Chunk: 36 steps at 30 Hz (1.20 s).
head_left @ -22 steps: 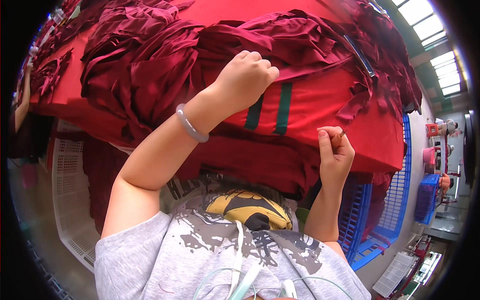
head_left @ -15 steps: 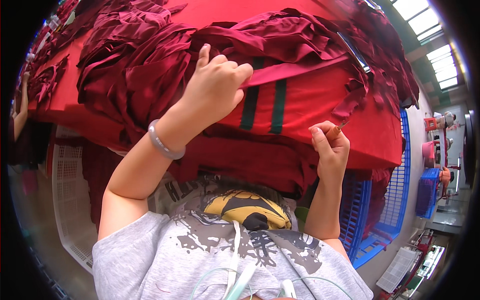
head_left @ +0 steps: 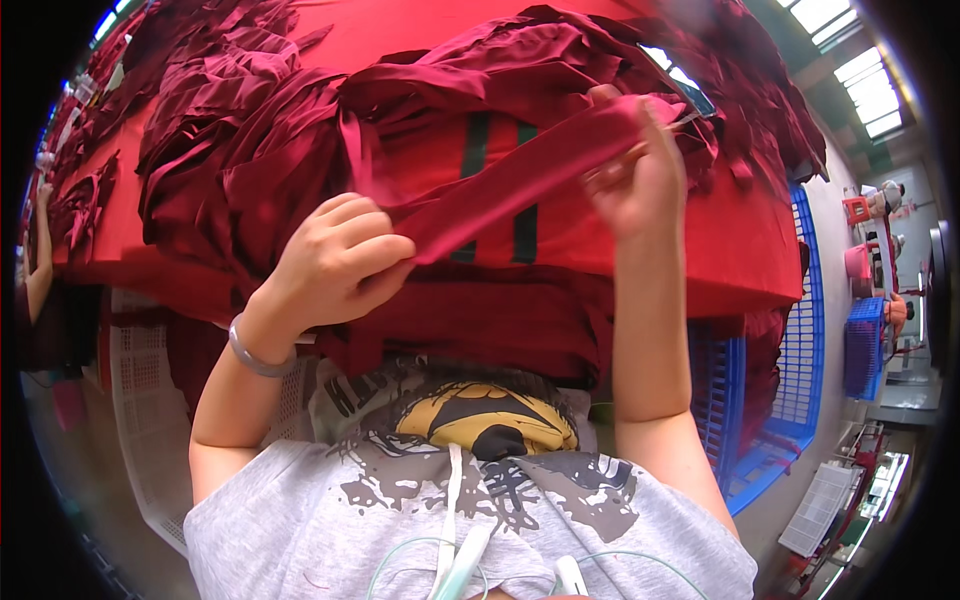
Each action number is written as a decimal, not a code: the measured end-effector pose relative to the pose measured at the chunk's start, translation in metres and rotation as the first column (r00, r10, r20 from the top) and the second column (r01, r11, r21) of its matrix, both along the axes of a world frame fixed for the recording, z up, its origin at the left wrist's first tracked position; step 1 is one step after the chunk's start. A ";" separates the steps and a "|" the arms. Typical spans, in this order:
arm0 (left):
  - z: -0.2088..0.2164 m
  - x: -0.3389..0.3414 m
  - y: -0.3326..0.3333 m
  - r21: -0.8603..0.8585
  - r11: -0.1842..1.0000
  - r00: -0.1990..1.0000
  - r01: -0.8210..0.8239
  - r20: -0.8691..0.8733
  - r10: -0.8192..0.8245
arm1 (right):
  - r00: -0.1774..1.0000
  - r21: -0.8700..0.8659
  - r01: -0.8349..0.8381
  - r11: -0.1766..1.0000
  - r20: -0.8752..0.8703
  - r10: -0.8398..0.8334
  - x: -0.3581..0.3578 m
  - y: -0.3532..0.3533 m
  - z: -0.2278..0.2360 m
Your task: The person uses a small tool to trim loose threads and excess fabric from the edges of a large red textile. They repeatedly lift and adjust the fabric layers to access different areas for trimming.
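A long maroon fabric strip (head_left: 530, 180) is stretched slantwise between my two hands above the red-covered table. My left hand (head_left: 345, 258), closed, grips its lower left end. At the upper right end my right hand (head_left: 642, 185) holds the strip between thumb and fingers, blurred by motion. A thin pale tip (head_left: 688, 118) shows beside the right thumb; the handled tool seen there before is mostly hidden. Another narrow maroon band (head_left: 355, 150) hangs down behind my left hand from the heap of maroon strips (head_left: 240, 170).
The red table cover (head_left: 720, 255) carries two dark green stripes under the strip. A phone-like dark flat object (head_left: 690, 90) lies on cloth at the upper right. A white crate (head_left: 145, 390) stands left, blue crates (head_left: 800, 330) right. Another person's arm (head_left: 42, 250) shows far left.
My left hand has come down and nearer, drawing the strip along. The right hand has moved up and forward and taken hold of the strip's other end.
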<state>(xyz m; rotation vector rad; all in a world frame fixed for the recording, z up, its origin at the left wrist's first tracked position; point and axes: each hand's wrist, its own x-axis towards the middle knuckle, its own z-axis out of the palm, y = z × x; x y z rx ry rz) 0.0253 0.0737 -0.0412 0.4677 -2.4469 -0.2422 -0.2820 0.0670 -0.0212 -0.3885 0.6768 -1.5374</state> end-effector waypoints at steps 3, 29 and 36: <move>-0.005 0.018 -0.005 -0.077 0.995 0.995 -0.070 0.072 0.076 | 0.971 -0.162 0.239 0.958 0.051 -0.233 -0.091 -0.014 0.001; -0.008 0.000 0.009 -0.118 0.915 0.862 -0.386 0.308 0.404 | -0.311 -0.260 0.304 0.916 -0.936 -0.163 -0.319 0.035 -0.029; -0.005 0.006 0.014 -0.045 0.896 0.836 -0.442 0.342 0.430 | -0.502 -0.210 0.191 0.959 -0.860 -0.088 -0.281 -0.103 -0.033</move>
